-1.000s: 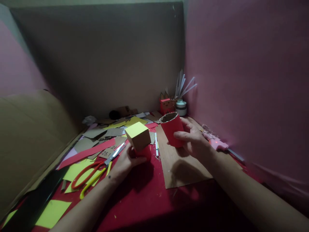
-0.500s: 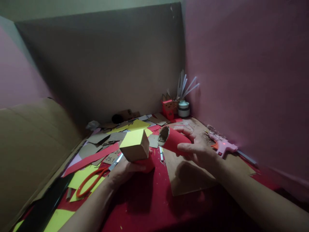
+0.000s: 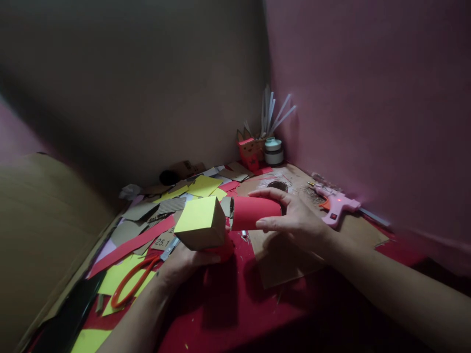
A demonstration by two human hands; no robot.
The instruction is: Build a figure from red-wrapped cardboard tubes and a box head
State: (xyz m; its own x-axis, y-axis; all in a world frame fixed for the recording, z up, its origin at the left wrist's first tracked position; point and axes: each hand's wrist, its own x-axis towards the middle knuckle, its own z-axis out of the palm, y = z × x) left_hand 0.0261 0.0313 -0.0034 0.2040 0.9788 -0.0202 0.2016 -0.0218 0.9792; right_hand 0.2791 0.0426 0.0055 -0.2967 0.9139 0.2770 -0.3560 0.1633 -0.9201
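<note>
My left hand (image 3: 186, 267) is closed around a red lower part beneath a small cardboard box (image 3: 201, 238) with a yellow paper top. The palm side of that hand is hidden. In my right hand (image 3: 296, 218) is a cardboard tube (image 3: 253, 213) covered in red paper, gripped between thumb and fingers. The tube lies nearly level, its rough cut end facing the right side of the box. Whether the two touch I cannot tell. Just left of my left hand lie scissors (image 3: 127, 282) with orange handles, partly covered by the hand.
Yellow paper (image 3: 204, 186), a red strip (image 3: 132, 247) and cardboard scraps cover the left side. A pink glue gun (image 3: 338, 206) lies at right by the wall. At the back stand a red cardboard figure (image 3: 248, 154), a lidded jar (image 3: 274, 152) and white sticks (image 3: 270, 113).
My right hand has swung the tube level and closer to the box, its end now turned left. My left hand keeps its hold. The camera view has shifted a little.
</note>
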